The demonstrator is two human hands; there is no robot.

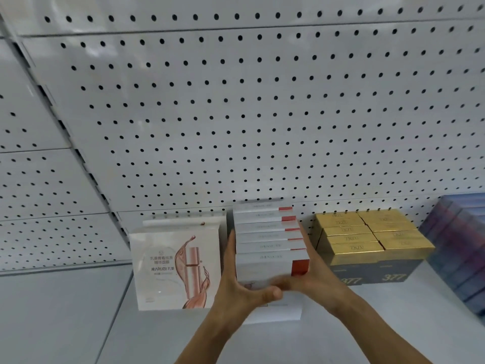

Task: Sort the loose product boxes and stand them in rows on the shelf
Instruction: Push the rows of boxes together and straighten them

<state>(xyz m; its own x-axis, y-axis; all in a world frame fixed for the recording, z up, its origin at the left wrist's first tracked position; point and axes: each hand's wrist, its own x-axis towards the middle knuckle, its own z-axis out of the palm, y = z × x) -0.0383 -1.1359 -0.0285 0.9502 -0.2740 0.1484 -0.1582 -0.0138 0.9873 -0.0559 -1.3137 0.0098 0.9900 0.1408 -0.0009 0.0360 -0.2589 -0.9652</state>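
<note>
White-red boxes (270, 243) clamped between left hand (236, 282) and right hand (312, 271), fingers straight against sides, squaring row toward pegboard (236, 114).

both forearms reach forward, left grip (237, 282) and right grip (309, 274) flat-fingered, palms facing inward, thumbs meeting.

Shop — pegboard shelving (262, 114), boxed stock (372, 237)

Matt white perforated metal back panel (236, 101); shiny metallic gold cardboard boxes (367, 232); smooth white carton (173, 269).
</note>
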